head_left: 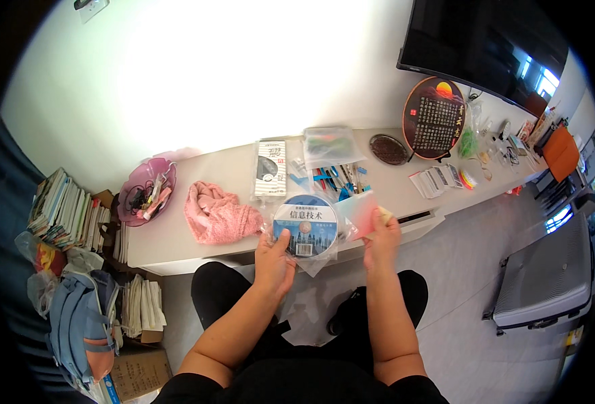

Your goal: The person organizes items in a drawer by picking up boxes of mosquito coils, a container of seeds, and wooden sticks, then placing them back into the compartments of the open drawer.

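Observation:
My left hand [275,261] grips a blue and white disc [320,232] in a clear plastic sleeve, its thumb across the disc's lower left. A pink and pale-blue translucent sheet [363,214] is pinched in my right hand [382,236], just right of the disc; its left edge meets or overlaps the sleeve. Something small and yellowish shows at the right fingertips, too small to name. Both hands are over the front edge of a long pale cabinet [237,252]. Behind them lie several pens [338,180] and a striped package [270,168].
A pink fuzzy cloth [218,214] and a purple bowl [134,205] of small items sit left. A round plaque [434,118], a dark oval tray [388,149] and stacked cards [435,180] are right, below a screen [479,50]. A grey suitcase [543,279] and blue backpack [78,323] flank me.

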Action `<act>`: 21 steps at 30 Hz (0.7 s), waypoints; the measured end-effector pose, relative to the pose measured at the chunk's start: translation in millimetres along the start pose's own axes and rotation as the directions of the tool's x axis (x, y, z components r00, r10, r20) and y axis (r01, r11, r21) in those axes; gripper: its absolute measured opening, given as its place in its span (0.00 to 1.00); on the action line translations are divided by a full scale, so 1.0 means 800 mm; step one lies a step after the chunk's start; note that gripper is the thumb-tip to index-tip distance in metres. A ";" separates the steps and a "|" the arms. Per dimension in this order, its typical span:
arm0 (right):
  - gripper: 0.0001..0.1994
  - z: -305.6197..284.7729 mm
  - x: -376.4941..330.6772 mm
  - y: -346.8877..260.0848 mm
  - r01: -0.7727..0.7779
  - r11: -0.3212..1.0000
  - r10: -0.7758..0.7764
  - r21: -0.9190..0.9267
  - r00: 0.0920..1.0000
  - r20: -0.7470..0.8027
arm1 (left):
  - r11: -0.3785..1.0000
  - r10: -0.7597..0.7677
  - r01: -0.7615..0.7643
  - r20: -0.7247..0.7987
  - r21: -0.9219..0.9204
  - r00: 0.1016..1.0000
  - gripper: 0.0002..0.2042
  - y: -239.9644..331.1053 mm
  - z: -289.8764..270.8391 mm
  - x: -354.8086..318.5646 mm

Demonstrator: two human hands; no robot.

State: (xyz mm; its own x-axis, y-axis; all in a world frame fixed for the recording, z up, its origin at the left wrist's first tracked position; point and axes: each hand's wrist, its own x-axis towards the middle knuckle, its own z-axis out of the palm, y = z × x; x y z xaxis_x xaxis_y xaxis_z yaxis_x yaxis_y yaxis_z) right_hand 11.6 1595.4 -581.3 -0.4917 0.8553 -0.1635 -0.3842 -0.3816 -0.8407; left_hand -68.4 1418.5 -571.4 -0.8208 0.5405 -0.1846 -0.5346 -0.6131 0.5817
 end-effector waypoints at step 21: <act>0.09 0.013 -0.031 -0.019 0.042 0.992 -0.041 0.121 0.999 -0.009 | 0.999 0.040 -0.040 -0.008 -0.035 0.999 0.16 -0.005 -0.002 0.006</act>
State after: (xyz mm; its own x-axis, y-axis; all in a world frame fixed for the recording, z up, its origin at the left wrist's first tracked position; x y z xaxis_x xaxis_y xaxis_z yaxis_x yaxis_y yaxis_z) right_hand 21.3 1576.3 -559.2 -0.4681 0.8735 -0.1334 -0.4960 -0.3847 -0.7784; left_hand -70.4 1422.3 -575.7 -0.8432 0.5107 -0.1679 -0.5079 -0.6543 0.5603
